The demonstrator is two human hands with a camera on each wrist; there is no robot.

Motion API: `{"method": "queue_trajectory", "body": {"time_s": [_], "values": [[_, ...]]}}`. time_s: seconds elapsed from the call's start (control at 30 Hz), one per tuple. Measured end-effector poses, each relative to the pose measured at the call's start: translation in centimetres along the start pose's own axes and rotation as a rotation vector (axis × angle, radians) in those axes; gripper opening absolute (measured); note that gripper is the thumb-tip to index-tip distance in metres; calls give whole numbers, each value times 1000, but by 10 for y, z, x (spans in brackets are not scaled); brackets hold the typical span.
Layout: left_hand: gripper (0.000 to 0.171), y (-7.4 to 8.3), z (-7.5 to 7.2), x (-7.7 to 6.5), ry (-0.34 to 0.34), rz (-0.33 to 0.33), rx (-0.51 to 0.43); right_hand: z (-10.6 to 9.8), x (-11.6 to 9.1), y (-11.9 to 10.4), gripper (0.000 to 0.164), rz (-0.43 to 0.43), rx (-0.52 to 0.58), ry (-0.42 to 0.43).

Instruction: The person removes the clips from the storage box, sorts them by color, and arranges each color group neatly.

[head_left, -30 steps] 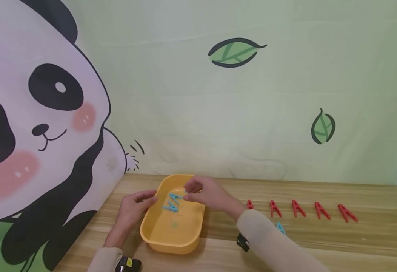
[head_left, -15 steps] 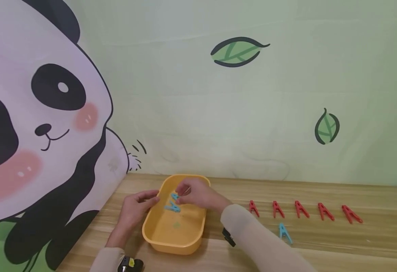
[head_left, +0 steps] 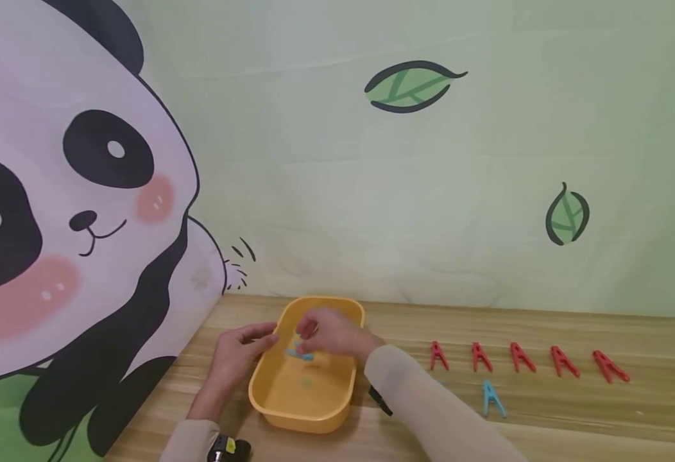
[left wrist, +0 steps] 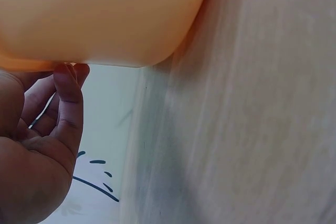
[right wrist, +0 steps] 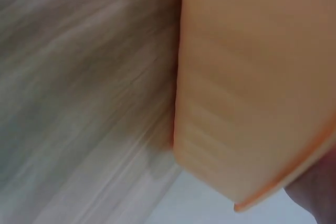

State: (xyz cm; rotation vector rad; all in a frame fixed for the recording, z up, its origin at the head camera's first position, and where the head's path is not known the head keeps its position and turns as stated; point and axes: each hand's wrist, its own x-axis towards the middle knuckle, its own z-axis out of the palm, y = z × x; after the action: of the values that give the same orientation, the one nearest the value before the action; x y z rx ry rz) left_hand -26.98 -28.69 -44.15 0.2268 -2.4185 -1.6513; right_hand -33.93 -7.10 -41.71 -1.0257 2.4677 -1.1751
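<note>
Holding the tub by its rim with the left hand; reaching inside with the right hand, bent-fingered over blue pegs; cannot tell whether pinching one. Probably light, stiff; best taken across the legs. Visible rightward on the table: red pegs.

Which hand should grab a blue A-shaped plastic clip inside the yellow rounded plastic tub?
Probably the right hand: it's inside the tub, close beside a blue clip. The left hand is busy holding the tub's rim.
</note>
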Motion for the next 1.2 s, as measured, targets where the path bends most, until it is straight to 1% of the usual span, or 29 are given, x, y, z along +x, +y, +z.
{"method": "queue_trajectory", "body": {"time_s": [0.2,0.33,0.47,0.57,0.73,0.83,1.03,1.2], "values": [[31,2,4,0,2,-6,-2,5,3,1,29,35,-75,-21],[31,3,7,0,0,-1,-3,8,5,2,29,53,-114,-15],[31,4,7,0,-6,-15,4,11,8,3,26,53,-146,-11],[31,3,6,0,-8,-27,11,13,8,1,24,62,-138,-31],[31,2,6,1,-4,-28,15,14,7,-2,24,77,-130,-58],[31,3,6,1,-4,-31,12,15,7,-2,21,64,-143,-57],[31,2,4,0,2,-20,8,15,6,-4,12,54,-127,-51],[31,1,1,-1,8,-24,8,9,0,-9,13,18,-78,-31]]}}
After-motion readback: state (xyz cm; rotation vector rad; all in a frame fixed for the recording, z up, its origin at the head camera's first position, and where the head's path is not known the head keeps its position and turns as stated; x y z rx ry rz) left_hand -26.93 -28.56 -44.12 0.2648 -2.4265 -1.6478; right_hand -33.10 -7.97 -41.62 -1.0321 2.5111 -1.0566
